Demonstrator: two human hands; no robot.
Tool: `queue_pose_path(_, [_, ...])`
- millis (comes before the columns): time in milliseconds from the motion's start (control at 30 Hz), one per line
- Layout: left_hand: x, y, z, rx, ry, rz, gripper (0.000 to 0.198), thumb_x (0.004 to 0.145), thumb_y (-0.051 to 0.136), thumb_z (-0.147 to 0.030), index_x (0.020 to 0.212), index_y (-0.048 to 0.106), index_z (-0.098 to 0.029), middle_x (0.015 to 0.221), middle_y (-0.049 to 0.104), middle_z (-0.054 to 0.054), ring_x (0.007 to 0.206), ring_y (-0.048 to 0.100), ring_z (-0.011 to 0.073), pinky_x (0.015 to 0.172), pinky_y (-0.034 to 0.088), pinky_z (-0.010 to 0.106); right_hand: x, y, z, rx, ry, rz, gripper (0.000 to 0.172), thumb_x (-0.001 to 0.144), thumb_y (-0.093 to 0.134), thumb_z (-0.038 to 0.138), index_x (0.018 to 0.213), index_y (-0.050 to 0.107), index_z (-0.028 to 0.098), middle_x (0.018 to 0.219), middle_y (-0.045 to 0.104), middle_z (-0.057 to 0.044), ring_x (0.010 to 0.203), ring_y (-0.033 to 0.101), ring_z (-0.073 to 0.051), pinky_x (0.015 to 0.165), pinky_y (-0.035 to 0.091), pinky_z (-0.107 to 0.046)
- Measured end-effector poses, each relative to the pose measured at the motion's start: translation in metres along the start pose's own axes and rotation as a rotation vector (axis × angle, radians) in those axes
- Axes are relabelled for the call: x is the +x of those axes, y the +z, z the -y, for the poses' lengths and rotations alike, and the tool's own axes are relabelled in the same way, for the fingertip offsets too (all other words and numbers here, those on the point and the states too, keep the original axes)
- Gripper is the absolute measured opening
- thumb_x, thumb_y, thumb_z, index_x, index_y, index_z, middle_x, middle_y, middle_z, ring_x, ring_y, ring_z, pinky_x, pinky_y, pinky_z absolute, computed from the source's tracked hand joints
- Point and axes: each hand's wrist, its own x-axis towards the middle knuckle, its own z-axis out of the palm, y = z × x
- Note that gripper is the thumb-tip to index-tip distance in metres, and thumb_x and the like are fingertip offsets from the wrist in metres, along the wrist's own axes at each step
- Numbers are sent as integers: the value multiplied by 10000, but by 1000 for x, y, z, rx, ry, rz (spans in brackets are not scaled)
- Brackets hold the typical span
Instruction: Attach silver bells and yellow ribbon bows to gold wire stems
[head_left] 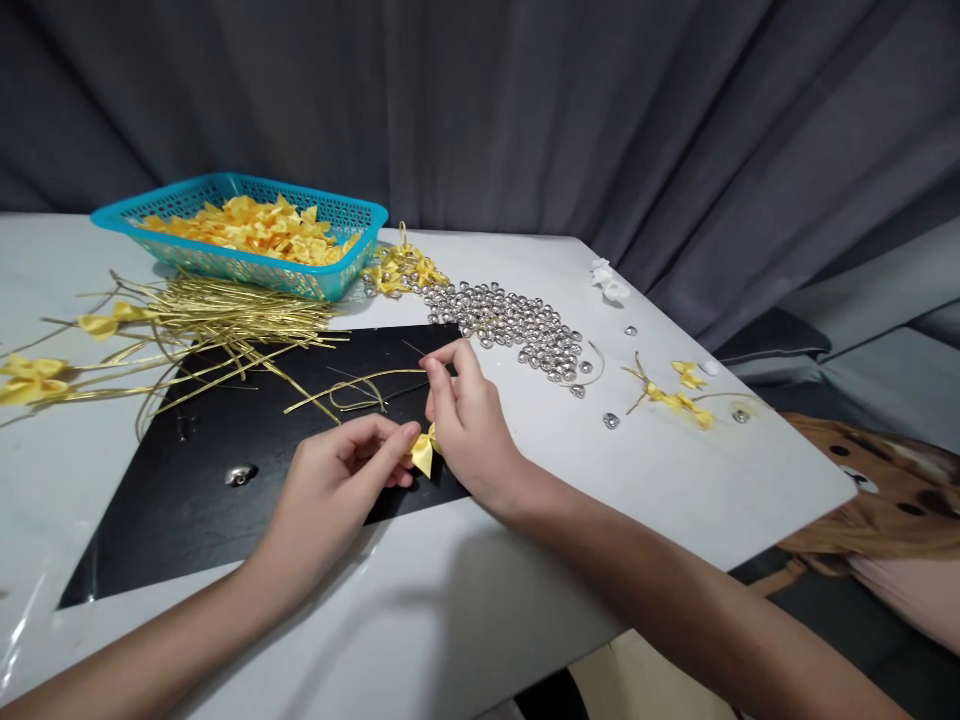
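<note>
Your left hand pinches a yellow satin bow over the black mat. Your right hand, just beside it, has thumb and forefinger closed on a thin needle; gold cord reaches those fingertips.

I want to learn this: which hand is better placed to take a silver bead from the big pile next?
Probably the right hand: it's nearer the pile of silver beads. The left hand is farther away, pinching a yellow bow. The right seems to pinch something thin too, though.
</note>
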Motion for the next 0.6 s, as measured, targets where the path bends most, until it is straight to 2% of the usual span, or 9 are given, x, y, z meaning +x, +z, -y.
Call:
queue_pose_path(167, [2, 1, -3, -45, -26, 0, 252, 749, 633, -383, 591, 642, -186, 539, 608, -13, 493, 546, 99, 471, 426, 165, 0, 0, -3, 17, 118, -99, 161, 953, 343, 359, 910, 411, 220, 587, 471, 49, 513, 467, -99, 522, 337, -238])
queue_pose_path(333, [4, 1, -6, -91, -34, 75, 205, 697, 649, -354, 595, 662, -176, 501, 595, -8, 465, 516, 102, 465, 426, 179, -1, -1, -6, 84, 81, -54, 169, 954, 359, 367, 907, 420, 216, 562, 454, 64, 505, 473, -87, 511, 336, -223])
queue_pose_path(467, [1, 0, -3, -50, 8, 79, 172, 725, 633, -335, 662, 678, -181, 562, 623, -4, 502, 532, 110, 480, 422, 184, 3, -5, -5, 126, 13, 43, 147, 956, 360, 334, 898, 412, 209, 578, 474, 66, 513, 477, -76, 529, 348, -210])
queue_pose_path(600, [-3, 0, 2, 82, 74, 109, 171, 786, 604, -316, 697, 686, -195, 637, 664, 4, 577, 581, 128, 508, 429, 189, 9, -15, 2, 69, -112, 227, 128, 950, 381, 305, 899, 438, 202, 582, 462, 71, 512, 456, -69, 559, 350, -204])
